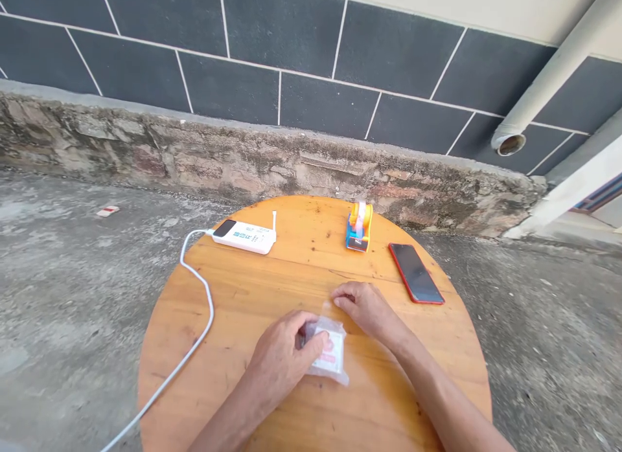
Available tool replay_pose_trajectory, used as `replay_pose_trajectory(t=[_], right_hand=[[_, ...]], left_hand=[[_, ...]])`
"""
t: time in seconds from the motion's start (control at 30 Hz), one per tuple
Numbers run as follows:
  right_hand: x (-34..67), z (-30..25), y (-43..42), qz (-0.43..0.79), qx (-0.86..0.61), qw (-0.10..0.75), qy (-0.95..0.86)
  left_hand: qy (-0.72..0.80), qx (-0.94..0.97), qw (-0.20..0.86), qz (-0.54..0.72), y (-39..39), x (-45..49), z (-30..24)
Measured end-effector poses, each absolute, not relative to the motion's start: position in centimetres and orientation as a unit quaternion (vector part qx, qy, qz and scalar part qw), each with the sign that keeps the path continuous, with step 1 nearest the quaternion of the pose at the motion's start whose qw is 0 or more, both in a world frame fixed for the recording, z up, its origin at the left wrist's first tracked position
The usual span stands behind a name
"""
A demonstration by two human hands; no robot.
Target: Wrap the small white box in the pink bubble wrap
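**Light wrapped packet [334, 368] in the left hand [279, 351], on the near half of the round surface [194, 355]**

Probably very light, to judge by the small, flat shape. Likely stiff at the white, red-marked core, but soft and crinkly in the loose, clear wrapping around it. Perhaps a little slippery, given the glossy film; not obviously fragile, though likely to wrinkle or tear if pulled hard.

Best to take hold across the firm core, thumb on top, rather than by the loose wrapping at the corners. Held much like that now: left thumb pressed over the printed face, other left fingers [299, 318] around the far left edge, pinching the packet close to the surface.

Just beyond the packet, the right hand [367, 307], with fingers curled close together next to a faint clear strip [326, 306], possibly tape. Too blurred to say whether pinched or merely near.

Counted: two hands, one packet, one visible strip. Farther back on the surface, one orange-and-blue tape dispenser [366, 230], one red-edged phone [416, 274] to the right, and one white device [250, 238] to the left, joined to one white cable [210, 300]. On the concrete ground [72, 277], one red-and-white scrap [107, 211].
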State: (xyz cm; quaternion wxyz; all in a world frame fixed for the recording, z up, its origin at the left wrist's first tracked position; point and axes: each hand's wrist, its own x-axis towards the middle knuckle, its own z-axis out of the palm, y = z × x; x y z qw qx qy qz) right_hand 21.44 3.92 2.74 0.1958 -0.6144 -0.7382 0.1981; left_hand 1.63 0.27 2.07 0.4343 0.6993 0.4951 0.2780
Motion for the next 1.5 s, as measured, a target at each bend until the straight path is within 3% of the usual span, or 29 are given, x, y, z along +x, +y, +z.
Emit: replay_pose_trajectory(t=[0.6, 1.5], right_hand=[[19.2, 3.5, 3.8, 0.037, -0.612, 0.052, -0.789], [19.8, 2.7, 4.4, 0.062, -0.561, 0.096, -0.820]], left_hand=[[0.522, 0.682, 0.436, 0.269, 0.3, 1.7, 2.2], [0.521, 0.683, 0.434, 0.272, 0.1, 1.6, 2.4]])
